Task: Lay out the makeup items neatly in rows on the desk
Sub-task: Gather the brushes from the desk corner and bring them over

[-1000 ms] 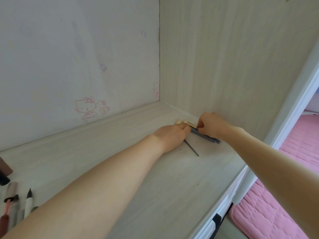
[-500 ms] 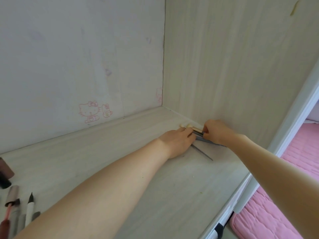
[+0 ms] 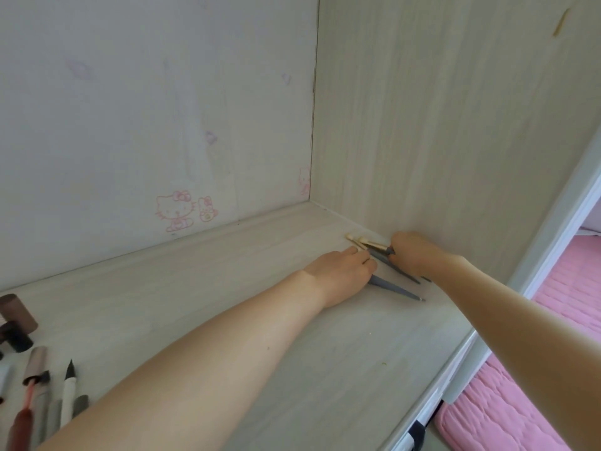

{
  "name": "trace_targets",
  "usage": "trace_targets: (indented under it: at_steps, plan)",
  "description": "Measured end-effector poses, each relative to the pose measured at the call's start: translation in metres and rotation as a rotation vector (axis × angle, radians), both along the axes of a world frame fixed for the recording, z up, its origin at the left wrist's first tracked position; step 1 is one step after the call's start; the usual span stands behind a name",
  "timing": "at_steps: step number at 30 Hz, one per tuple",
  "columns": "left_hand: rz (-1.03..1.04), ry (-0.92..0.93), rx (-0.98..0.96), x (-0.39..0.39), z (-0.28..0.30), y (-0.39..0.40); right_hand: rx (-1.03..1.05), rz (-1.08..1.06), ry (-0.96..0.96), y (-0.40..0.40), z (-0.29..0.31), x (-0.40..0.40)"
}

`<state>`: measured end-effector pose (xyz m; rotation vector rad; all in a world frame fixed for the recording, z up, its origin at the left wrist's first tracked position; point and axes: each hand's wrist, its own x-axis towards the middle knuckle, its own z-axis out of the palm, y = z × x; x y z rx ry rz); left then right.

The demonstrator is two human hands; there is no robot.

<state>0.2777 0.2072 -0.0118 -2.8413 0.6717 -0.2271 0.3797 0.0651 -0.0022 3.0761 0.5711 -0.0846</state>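
Note:
Several grey-handled makeup brushes with pale tips point(image 3: 356, 239) lie at the far right of the light wood desk point(image 3: 227, 281), close to the side panel. My left hand point(image 3: 341, 271) rests over them, fingers curled onto a brush whose grey handle point(image 3: 396, 289) sticks out to the right. My right hand point(image 3: 414, 253) pinches the ferrule of another brush point(image 3: 379, 246), its handle passing under the palm. More makeup items point(image 3: 35, 385) lie in a row at the lower left: pens, a liner, tubes.
A dark brown cylinder point(image 3: 18, 312) stands at the far left edge. The back wall carries a pink cartoon sticker point(image 3: 182, 209). The wooden side panel point(image 3: 455, 125) closes the desk on the right. Beyond the desk's front edge lies a pink quilted bed point(image 3: 520, 402).
Both hands stayed on the brushes near the side panel. The lower grey brush now fans out further to the right from under my left hand. The view shifted slightly.

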Motion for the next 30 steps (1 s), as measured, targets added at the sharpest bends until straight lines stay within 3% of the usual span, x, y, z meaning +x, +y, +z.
trace_targets:
  at_steps: [4,14,24,30]
  plan:
    - [0.024,0.022,0.011,-0.005,0.003,0.007,-0.017,0.001,0.018,0.002,0.000,-0.002]
    - [0.007,-0.060,-0.026,-0.027,-0.008,0.030,0.368,-0.063,-0.001,0.016,-0.014,-0.003]
    - [0.044,-0.051,-0.123,-0.054,0.003,0.048,0.122,-0.106,-0.017,0.019,-0.025,-0.003]
    - [0.223,0.066,-0.388,-0.076,0.005,0.064,0.070,-0.122,0.014,0.021,-0.019,-0.017]
